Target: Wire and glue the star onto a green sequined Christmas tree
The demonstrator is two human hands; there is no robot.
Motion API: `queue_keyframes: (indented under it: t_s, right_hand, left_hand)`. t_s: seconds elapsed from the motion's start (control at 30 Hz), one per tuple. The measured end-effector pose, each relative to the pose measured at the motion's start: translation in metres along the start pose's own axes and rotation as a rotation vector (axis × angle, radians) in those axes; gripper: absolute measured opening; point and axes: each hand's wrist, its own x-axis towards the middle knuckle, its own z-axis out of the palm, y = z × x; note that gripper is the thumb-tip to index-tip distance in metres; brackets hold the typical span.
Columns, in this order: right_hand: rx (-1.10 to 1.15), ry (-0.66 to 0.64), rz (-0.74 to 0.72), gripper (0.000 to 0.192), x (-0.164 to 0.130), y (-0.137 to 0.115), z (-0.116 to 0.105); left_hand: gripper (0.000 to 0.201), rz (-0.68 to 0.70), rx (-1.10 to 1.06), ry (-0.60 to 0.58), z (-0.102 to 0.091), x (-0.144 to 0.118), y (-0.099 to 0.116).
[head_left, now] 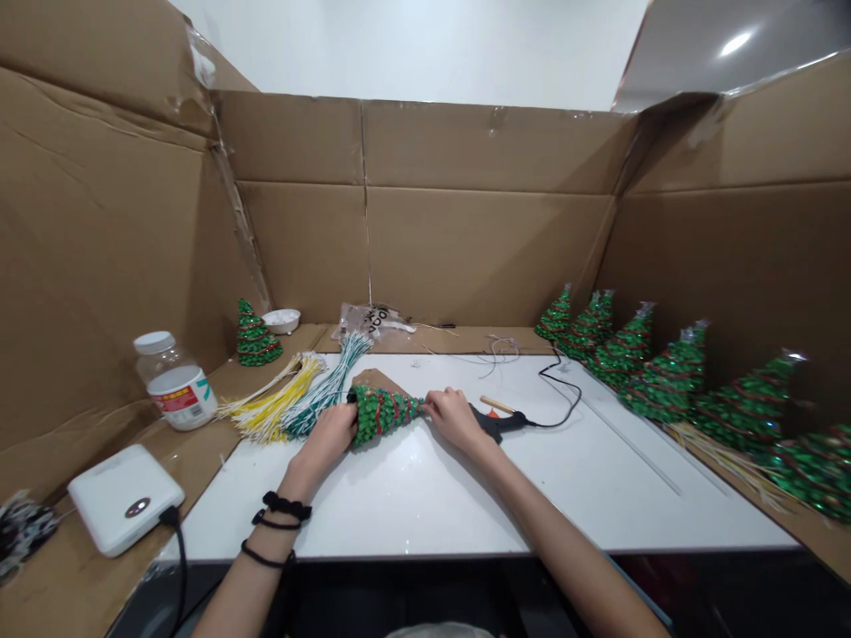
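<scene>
A small green Christmas tree [382, 416] with red garland lies on its side above the white board, its tip pointing right. My left hand [338, 427] grips it at the wide base, fingers partly hidden behind and inside the base. At the narrow tip, my right hand [452, 415] pinches with closed fingers. Whether a small piece sits in that pinch is too small to tell. Just right of my right hand lies a black glue gun [502, 424] with an orange part. Bundles of yellow [283, 403] and green-and-white wire ties [332, 381] spread beside my left hand.
Several finished-looking trees [671, 372] line the right cardboard wall; another tree [256, 335] stands at back left. A jar [174, 381], white box [126, 499] and white bowl [282, 321] are on the left. A plastic bag [372, 319], loose wires [495, 350] and a thin rod [631, 443] lie around.
</scene>
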Motion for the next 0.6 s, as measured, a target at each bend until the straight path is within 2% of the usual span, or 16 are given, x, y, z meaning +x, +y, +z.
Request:
queue_keyframes:
  t_s: [0.13,0.27,0.47,0.6]
  right_hand:
    - [0.022,0.059,0.048,0.034,0.001,0.006,0.002]
    - [0.058,0.100,0.007,0.026,0.004,0.011,0.007]
    - [0.160,0.029,-0.131,0.025,0.009,0.011,0.010]
    - [0.178,0.027,-0.116,0.026,0.010,0.008,0.016]
  left_hand:
    - [0.020,-0.019,-0.056,-0.015,0.000,0.001,0.001]
    - [0.020,-0.037,-0.047,-0.014,-0.002,0.003,0.004]
    - [0.020,0.001,-0.075,-0.007,-0.003,0.000,0.007]
    - [0.023,0.073,-0.117,0.010,-0.005,0.000,0.013]
